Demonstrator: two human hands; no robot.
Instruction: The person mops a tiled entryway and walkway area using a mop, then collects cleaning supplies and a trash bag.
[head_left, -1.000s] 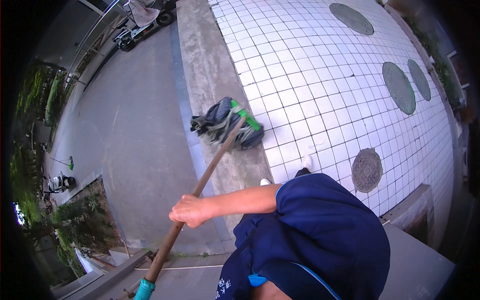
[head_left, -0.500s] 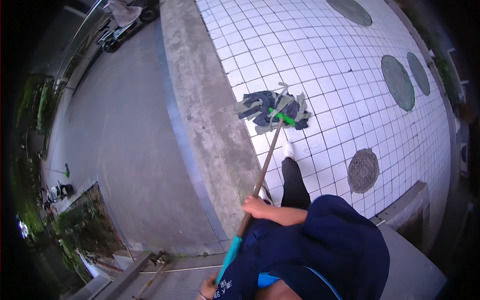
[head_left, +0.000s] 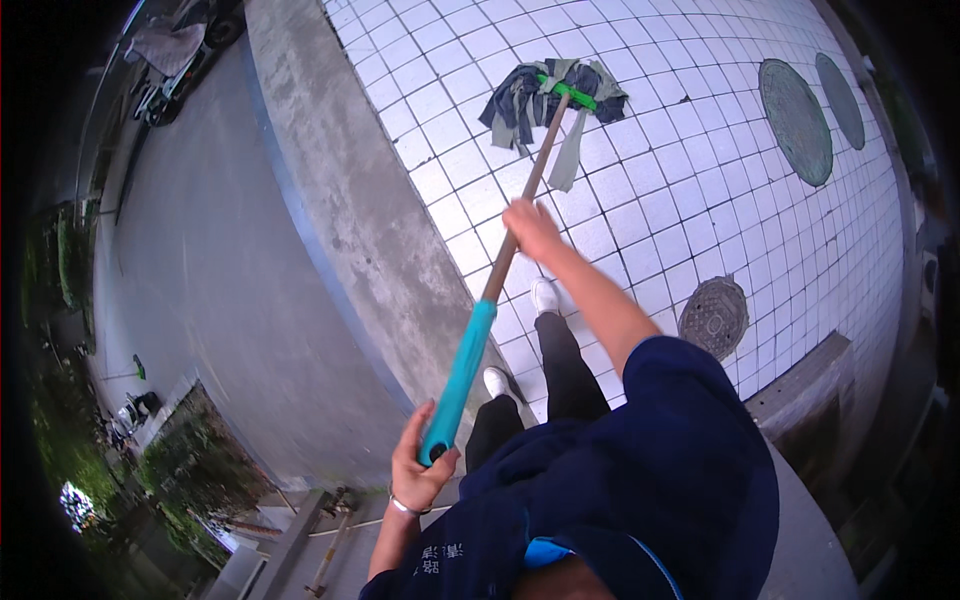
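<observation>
A mop with a brown pole (head_left: 545, 150) reaches forward from me across white floor tiles. Its grey and dark cloth strips (head_left: 515, 105) lie spread on the tiles under a bright green clamp (head_left: 573, 96), one pale strip trailing back toward me. My right hand (head_left: 533, 229) is closed around the pole, partway down, with that arm stretched out. At the near end, my left hand (head_left: 420, 468), with a bracelet at the wrist, holds the end of the teal grip (head_left: 465, 370), its palm against the tip.
My white shoes (head_left: 545, 295) stand beside a raised concrete edge (head_left: 350, 200) left of the tiles. Beyond it lies a grey paved lane (head_left: 220, 270) with a parked scooter (head_left: 165, 75) at the far left. Manhole covers (head_left: 714, 318) are set in the tiles at right.
The mop has slid forward, away from me, its strips now trailing back. Both hands have moved forward with it, the right arm extending and the left hand coming into fuller view.
</observation>
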